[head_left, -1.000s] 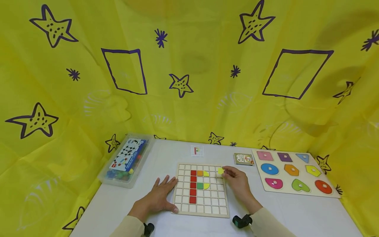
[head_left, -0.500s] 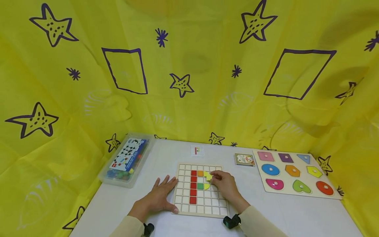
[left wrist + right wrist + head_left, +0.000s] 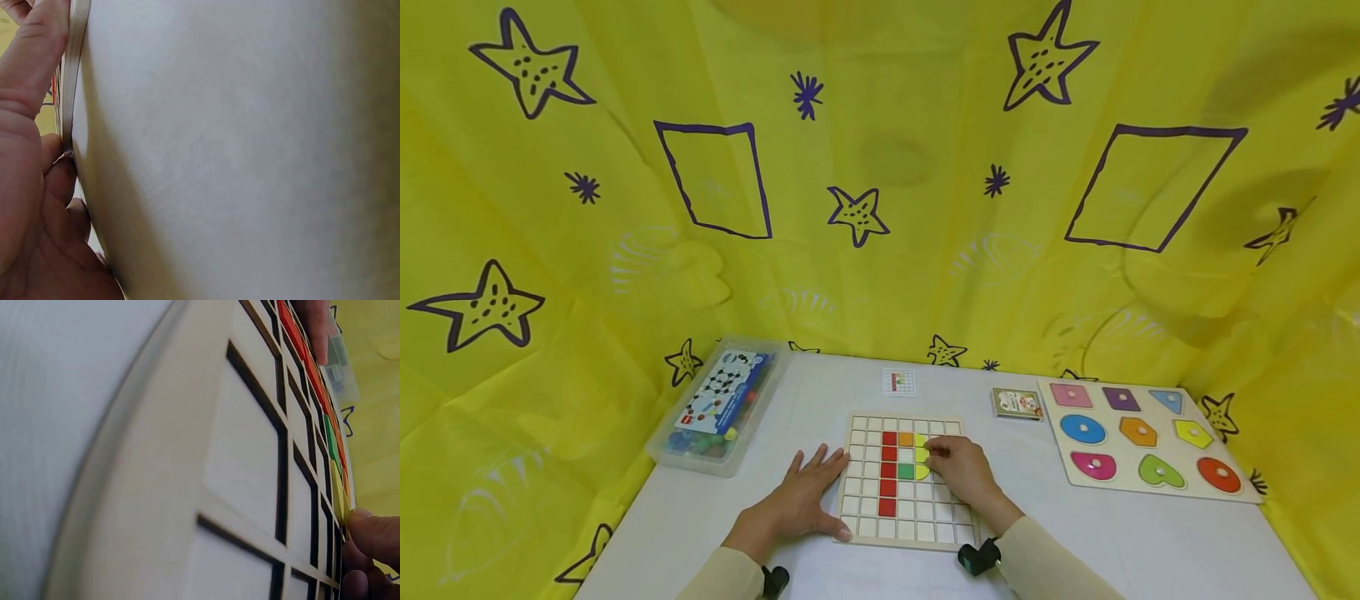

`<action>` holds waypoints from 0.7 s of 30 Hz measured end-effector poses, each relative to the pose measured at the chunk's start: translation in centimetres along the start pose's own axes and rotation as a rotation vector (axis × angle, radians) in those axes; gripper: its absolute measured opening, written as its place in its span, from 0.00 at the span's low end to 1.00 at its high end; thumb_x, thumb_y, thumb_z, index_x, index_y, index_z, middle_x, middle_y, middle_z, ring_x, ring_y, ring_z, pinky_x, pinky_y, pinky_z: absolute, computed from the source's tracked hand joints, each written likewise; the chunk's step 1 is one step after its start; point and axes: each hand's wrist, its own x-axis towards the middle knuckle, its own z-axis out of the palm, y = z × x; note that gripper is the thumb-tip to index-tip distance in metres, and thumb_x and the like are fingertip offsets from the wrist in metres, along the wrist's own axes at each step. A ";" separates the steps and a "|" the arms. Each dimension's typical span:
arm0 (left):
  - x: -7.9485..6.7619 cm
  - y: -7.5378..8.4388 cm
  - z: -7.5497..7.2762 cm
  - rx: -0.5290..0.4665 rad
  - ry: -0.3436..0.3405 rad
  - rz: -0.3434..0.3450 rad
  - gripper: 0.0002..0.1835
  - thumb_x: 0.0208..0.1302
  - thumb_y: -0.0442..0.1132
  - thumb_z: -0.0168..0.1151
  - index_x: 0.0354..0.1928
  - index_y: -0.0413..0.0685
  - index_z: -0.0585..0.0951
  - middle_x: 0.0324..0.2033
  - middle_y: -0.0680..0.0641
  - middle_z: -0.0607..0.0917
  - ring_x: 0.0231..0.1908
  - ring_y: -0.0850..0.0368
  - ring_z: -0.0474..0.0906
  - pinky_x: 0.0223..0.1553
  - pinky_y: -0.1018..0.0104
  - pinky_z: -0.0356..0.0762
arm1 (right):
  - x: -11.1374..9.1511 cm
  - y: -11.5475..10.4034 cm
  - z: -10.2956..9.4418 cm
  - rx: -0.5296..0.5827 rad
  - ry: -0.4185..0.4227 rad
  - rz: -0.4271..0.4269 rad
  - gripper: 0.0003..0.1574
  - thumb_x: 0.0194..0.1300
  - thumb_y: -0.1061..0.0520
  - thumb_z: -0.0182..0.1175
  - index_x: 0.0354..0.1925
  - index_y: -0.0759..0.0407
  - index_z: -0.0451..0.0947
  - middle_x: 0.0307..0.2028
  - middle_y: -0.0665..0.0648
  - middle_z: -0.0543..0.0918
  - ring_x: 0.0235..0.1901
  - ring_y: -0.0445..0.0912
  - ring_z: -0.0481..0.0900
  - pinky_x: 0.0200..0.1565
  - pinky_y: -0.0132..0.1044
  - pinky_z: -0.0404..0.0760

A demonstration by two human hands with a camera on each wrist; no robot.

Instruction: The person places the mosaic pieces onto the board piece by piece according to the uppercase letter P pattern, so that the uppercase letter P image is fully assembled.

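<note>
A wooden grid board [image 3: 906, 543] lies on the white table. A column of red square tiles [image 3: 888, 472] stands in it, with an orange tile [image 3: 906, 439] and a green tile [image 3: 906, 472] to the right. Beside them, yellow tiles [image 3: 922, 472] with rounded edges line a column. My right hand [image 3: 967, 473] pinches a yellow tile [image 3: 922, 455] at the cell in the middle of that column; whether it is fully seated cannot be told. With fingers spread, my left hand [image 3: 801, 498] rests along the board's left edge, thumb at the lower corner.
A small printed pattern card [image 3: 899, 382] lies behind the board. At the left is a clear plastic box [image 3: 718, 408] of colored parts. On the right are a card deck [image 3: 1017, 403] and a shape puzzle board [image 3: 1150, 442]. A yellow curtain [image 3: 880, 275] hangs behind the table.
My right hand has moved left from the board's right side, carrying the yellow tile, and lowered it between the two other yellow tiles. The left hand has stayed in place.
</note>
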 end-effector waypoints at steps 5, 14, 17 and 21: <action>0.2 -0.1 0.1 0.006 -0.002 0.004 0.67 0.42 0.63 0.84 0.82 0.46 0.61 0.82 0.44 0.61 0.84 0.39 0.45 0.83 0.34 0.34 | -0.1 0.0 0.0 -0.015 -0.005 0.004 0.11 0.68 0.63 0.68 0.48 0.59 0.90 0.47 0.57 0.91 0.52 0.55 0.86 0.59 0.57 0.84; 0.2 -0.1 0.0 0.008 -0.005 0.010 0.67 0.42 0.63 0.84 0.82 0.45 0.61 0.82 0.44 0.62 0.84 0.38 0.45 0.83 0.34 0.35 | -0.4 0.1 -0.4 0.101 0.060 0.079 0.14 0.74 0.59 0.64 0.54 0.59 0.88 0.43 0.54 0.88 0.44 0.48 0.81 0.49 0.44 0.83; 0.1 0.0 -0.3 0.010 -0.001 0.015 0.67 0.42 0.61 0.85 0.82 0.43 0.62 0.82 0.43 0.62 0.84 0.37 0.45 0.82 0.33 0.35 | -0.5 0.2 -0.8 0.162 0.100 0.108 0.16 0.74 0.58 0.64 0.57 0.59 0.86 0.41 0.53 0.87 0.41 0.45 0.79 0.43 0.37 0.80; 0.0 -0.2 -0.5 0.026 0.010 0.018 0.67 0.42 0.62 0.84 0.81 0.42 0.62 0.81 0.41 0.63 0.83 0.36 0.46 0.81 0.30 0.33 | -0.7 0.7 -1.5 0.163 0.134 0.119 0.20 0.75 0.56 0.64 0.61 0.59 0.84 0.43 0.54 0.88 0.43 0.46 0.81 0.44 0.36 0.81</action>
